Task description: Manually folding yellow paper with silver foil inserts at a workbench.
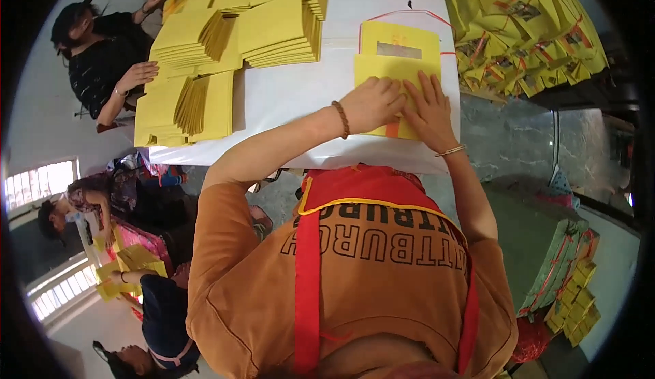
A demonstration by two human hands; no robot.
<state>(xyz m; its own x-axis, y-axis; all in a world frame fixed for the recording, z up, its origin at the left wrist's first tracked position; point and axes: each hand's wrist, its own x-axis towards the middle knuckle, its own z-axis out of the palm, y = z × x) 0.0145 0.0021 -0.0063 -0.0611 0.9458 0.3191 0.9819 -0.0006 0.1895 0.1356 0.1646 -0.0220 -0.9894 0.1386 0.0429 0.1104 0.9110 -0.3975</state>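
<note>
A yellow paper bundle (pixel 399 46) lies on the white-covered table in front of me, with a grey band near its far end and an orange-red strip near its close edge. My left hand (pixel 372 106) rests on the bundle with its fingers curled together; whatever they pinch is hidden. Beside it my right hand (pixel 430 109) lies on the right half of the same bundle, fingers stretched out and apart. A thin red string (pixel 409 11) runs around the bundle's far end and across the table to its right edge.
Stacks of folded yellow paper (pixel 280 31) cover the table's left side. A person in black (pixel 109 45) touches them from the left. Tied yellow bundles (pixel 525 31) are piled at the far right. Two people handle yellow paper at lower left. A green box (pixel 532 249) stands right of me.
</note>
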